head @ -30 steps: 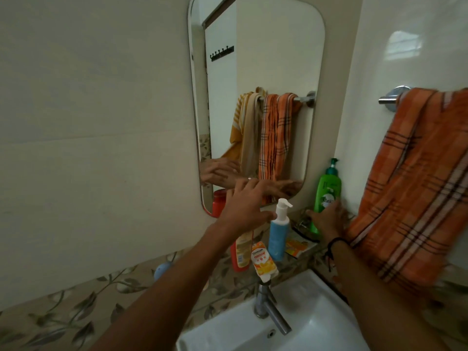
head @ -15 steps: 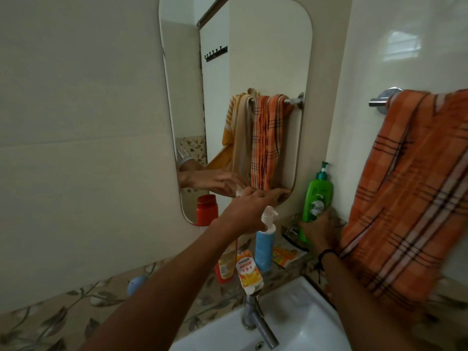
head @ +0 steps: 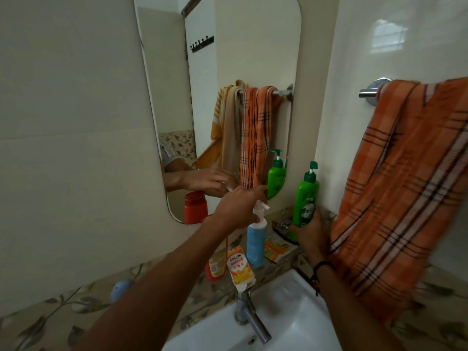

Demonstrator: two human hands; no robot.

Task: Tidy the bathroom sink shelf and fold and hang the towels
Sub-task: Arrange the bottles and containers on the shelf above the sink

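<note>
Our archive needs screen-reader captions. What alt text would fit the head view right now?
A person's right hand grips the base of a green pump bottle, while the left hand covers the pump of a blue bottle. An orange plaid towel hangs on a rail at right, beside a mirror above a white sink.

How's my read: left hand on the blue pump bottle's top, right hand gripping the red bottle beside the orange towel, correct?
Not quite. The head view shows the right hand gripping the green bottle, not the red bottle, which stands partly hidden behind the left forearm. The rest holds: the left hand is on the blue pump bottle top, and the gripped bottle is beside the orange towel.
</note>
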